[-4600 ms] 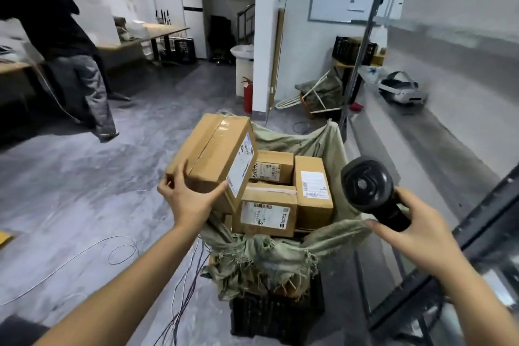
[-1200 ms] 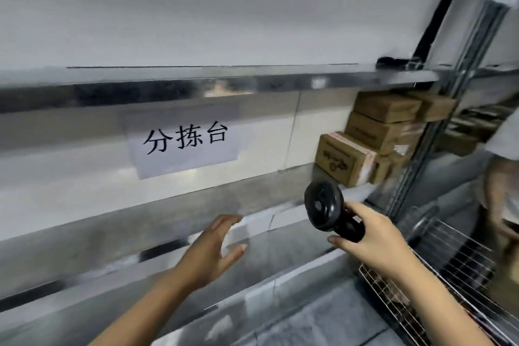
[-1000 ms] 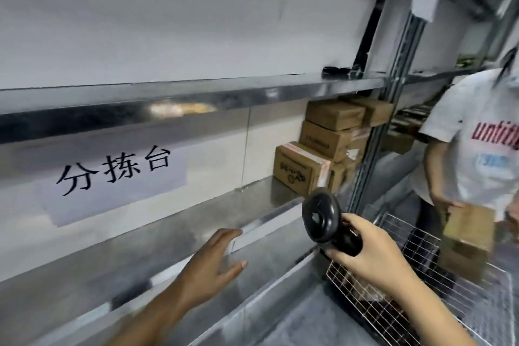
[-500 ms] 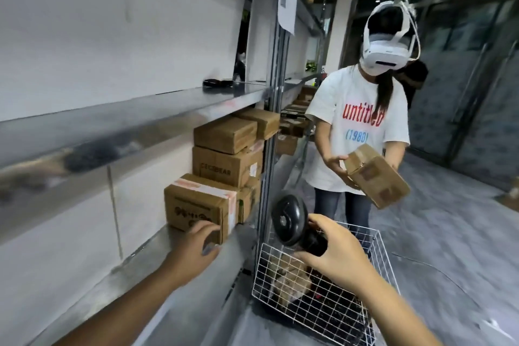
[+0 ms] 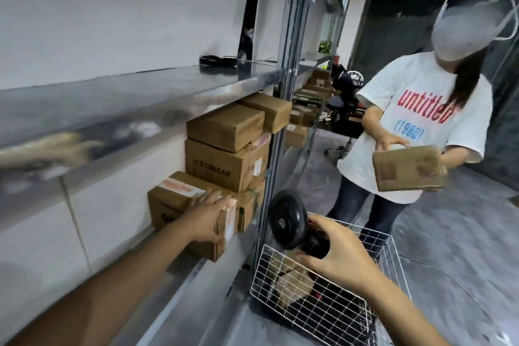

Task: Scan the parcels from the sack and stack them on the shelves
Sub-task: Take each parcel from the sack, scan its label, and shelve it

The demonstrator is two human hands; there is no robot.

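Resting on the lower steel shelf (image 5: 193,270), a brown cardboard parcel (image 5: 168,202) w/ pink tape sits beside a box stack (image 5: 224,166). L hand (image 5: 209,216) lies over its top edge, fingers straight. R hand (image 5: 337,258) grips a black round-headed scanner (image 5: 286,219) above a white wire basket (image 5: 323,314).

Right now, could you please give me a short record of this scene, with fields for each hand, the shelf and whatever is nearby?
left hand: rests with fingers flat on the front box on the lower shelf
right hand: grips the scanner above the wire basket
stacked boxes: piled behind the front box, next to the shelf post
basket contents: one parcel visible through the mesh
other person: stands beyond the basket, holding a brown box
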